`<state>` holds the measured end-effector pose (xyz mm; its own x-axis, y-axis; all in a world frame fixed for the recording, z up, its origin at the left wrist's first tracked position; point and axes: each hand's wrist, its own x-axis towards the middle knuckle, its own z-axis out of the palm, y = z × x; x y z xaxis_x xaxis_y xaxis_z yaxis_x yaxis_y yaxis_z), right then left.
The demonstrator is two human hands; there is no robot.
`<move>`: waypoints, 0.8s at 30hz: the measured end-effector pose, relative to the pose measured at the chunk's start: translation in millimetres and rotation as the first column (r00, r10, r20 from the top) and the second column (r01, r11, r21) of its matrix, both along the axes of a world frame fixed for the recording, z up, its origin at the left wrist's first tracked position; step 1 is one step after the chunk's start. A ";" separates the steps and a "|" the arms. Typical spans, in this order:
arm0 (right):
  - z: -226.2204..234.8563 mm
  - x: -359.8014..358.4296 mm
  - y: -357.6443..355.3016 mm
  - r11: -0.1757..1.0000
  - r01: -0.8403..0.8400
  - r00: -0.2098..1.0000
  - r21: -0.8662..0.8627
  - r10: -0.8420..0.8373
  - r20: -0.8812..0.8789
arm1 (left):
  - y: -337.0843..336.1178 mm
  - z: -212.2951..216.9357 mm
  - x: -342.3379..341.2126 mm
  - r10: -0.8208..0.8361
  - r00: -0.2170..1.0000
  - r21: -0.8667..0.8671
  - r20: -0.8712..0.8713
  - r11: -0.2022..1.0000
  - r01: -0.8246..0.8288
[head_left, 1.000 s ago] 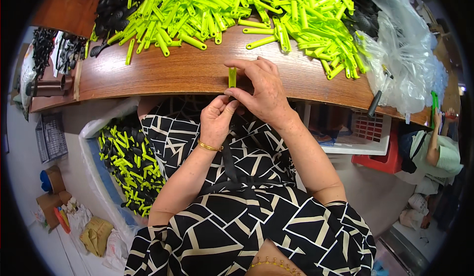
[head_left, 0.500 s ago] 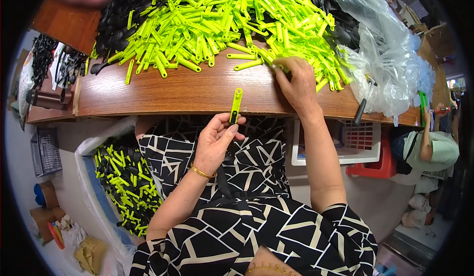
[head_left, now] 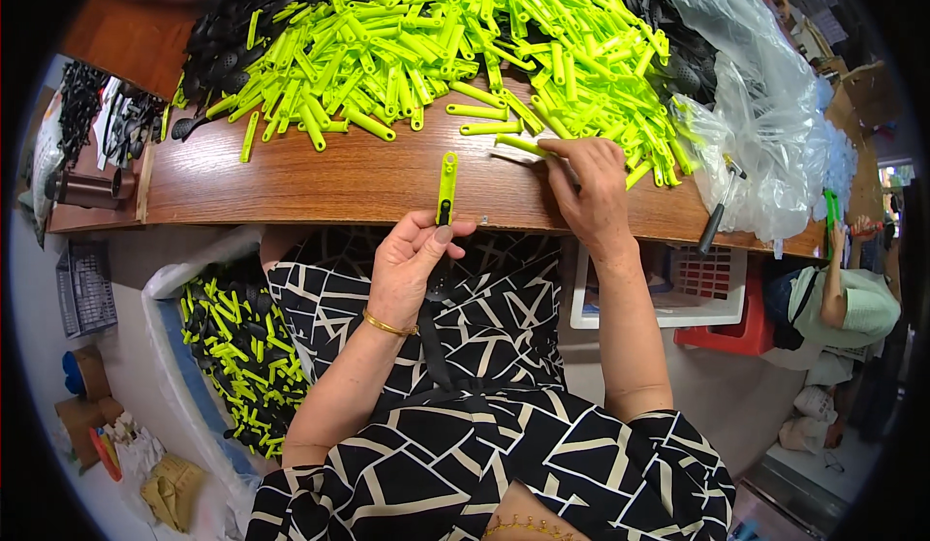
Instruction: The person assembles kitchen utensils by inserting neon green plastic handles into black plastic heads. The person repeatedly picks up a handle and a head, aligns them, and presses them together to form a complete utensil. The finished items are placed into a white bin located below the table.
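Between its fingers and thumb, my left hand (head_left: 407, 255) grips a black utensil (head_left: 441, 284) with a yellow-green plastic handle (head_left: 448, 181) standing upright on its upper end. The black lower part hangs below the hand, dark against the dress, so its exact kind is hard to make out. My right hand (head_left: 593, 192) pinches another yellow-green handle (head_left: 521, 144) by its right end, just over the table's front part. Beyond it lies a big heap of the same handles (head_left: 407, 47), with a few loose ones at its near edge.
Black utensils (head_left: 218, 57) are piled behind the handles on the wooden table (head_left: 320, 183). Clear plastic sheeting (head_left: 746, 134) and a hammer (head_left: 717, 214) lie at the right. A lined bin (head_left: 174, 318) of green-handled black utensils stands at lower left. A white basket (head_left: 659, 313) sits below the table.
My right hand has drawn a handle away from the heap, toward me. My left hand has shifted slightly left with the utensil and its handle.
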<state>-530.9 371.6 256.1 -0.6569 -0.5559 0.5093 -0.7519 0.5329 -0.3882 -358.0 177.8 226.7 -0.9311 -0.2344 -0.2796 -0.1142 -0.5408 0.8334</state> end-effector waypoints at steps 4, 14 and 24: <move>1.7 -0.9 4.1 0.999 -0.016 0.999 0.030 0.018 -0.038 | -2.3 -1.8 -0.1 0.045 0.999 -0.009 0.016 0.999 -0.044; 11.2 -24.4 2.5 0.973 0.169 0.982 0.156 -0.153 -0.109 | -6.5 -6.4 -2.6 0.047 0.998 -0.035 0.043 0.998 -0.046; 13.9 -53.0 25.5 0.978 0.205 0.976 0.047 -0.200 -0.090 | -6.7 -4.1 -4.8 0.045 0.998 -0.057 0.055 0.998 -0.042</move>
<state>-583.9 397.2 270.1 -0.7151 -0.4447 0.5394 -0.6546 0.6967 -0.2934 -362.8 171.1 222.6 -0.9031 -0.2905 -0.3164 -0.1390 -0.4994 0.8552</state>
